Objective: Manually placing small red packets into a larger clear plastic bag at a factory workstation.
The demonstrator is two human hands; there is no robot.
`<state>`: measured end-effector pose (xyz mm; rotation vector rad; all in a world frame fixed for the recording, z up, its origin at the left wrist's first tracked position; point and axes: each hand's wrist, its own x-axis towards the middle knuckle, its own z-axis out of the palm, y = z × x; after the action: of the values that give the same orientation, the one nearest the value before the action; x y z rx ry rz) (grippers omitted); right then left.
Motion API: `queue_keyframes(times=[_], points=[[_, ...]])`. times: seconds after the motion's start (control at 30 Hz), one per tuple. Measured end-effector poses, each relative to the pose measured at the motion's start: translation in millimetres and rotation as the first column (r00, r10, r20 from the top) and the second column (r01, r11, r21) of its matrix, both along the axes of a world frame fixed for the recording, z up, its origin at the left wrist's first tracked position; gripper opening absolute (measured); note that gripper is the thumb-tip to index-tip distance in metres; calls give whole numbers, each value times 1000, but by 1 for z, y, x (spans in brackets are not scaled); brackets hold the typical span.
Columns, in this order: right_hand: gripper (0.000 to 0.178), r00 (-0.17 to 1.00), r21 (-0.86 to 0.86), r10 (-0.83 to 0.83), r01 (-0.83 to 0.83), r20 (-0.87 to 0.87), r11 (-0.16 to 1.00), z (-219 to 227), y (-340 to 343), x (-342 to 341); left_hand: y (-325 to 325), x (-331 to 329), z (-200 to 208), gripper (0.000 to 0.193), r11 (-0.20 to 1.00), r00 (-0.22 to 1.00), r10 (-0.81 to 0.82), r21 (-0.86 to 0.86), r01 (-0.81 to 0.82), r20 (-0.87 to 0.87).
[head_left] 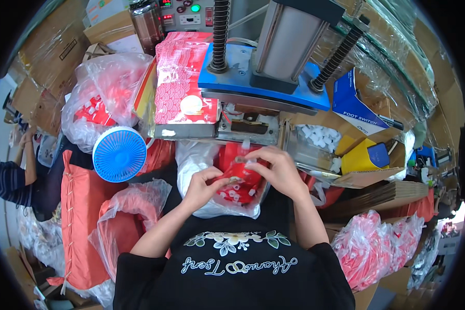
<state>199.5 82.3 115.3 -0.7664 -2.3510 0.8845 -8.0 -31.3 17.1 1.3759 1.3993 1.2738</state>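
My left hand (pixel 204 185) and my right hand (pixel 277 168) meet over an open clear plastic bag (pixel 191 165) in my lap, filled with red pouches with white spouts (pixel 238 187). Both hands pinch one red pouch (pixel 241 170) at the top of the pile; the left thumb and fingers close on its lower edge, the right hand curls over its upper edge near a white spout. Just beyond them stands the grey bed of a press machine (pixel 243 129) under its blue plate (pixel 232 77).
A blue round fan (pixel 120 154) sits left of the bag. Red patterned packages (pixel 183 82) lie on the machine's left. A box of white caps (pixel 318 139) is at the right. Bags of red pouches (pixel 369 243) stand around. Another person (pixel 10 175) works at far left.
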Motion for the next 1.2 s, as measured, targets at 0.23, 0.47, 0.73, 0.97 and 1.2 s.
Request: queue_keyframes(times=[0.23, 0.47, 0.73, 0.97, 1.2], points=[[33, 944, -140, -319, 306, -82, 942, -19, 24, 26, 34, 15, -1, 29, 966, 993, 107, -242, -92, 51], [43, 560, 405, -772, 658, 299, 634, -45, 87, 137, 83, 32, 33, 28, 919, 772, 285, -392, -51, 568], [40, 626, 413, -738, 620, 251, 667, -71, 72, 99, 95, -10, 11, 26, 976, 976, 217, -41, -216, 21], [31, 781, 272, -620, 584, 69, 765, -69, 64, 117, 53, -76, 7, 61, 902, 484, 430, 349, -254, -762], [26, 780, 344, -626, 583, 18, 736, -52, 49, 121, 37, -81, 28, 13, 817, 617, 573, 439, -374, -540]])
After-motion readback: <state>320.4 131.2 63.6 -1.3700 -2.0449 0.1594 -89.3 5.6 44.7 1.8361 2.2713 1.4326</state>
